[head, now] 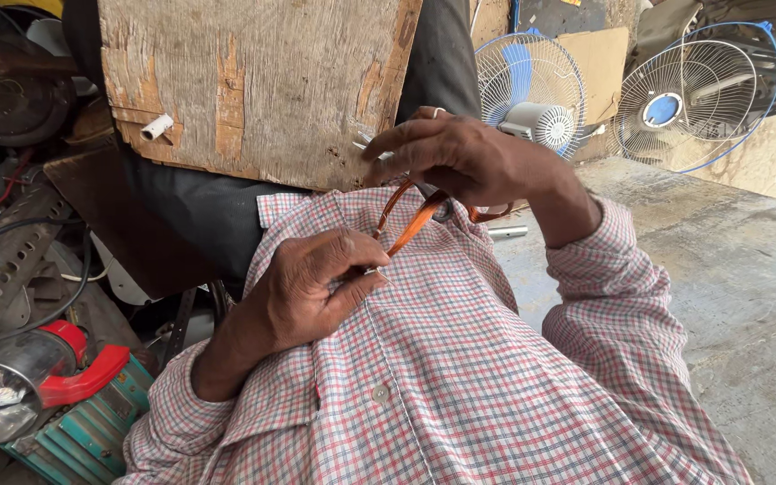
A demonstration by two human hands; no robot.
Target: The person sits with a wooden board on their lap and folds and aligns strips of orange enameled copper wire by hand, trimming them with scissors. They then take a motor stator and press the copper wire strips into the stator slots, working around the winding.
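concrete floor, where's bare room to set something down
Bare concrete floor lies right of the checked sleeve, below the two fans. The left is crowded: perforated metal strip, cables, red-handled tool. Both hands pinch orange wire.

A repair workshop is indicated: two caged fans [532,90] (one bare of its stand) are set on a rough concrete floor [738,269], while perforated metal strips [2,260], loose cables [65,296] and a battered plywood board [262,81] are heaped around.

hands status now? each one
Left hand: closed, pinching the lower end of the orange wire.
Right hand: closed on the wire's upper end.
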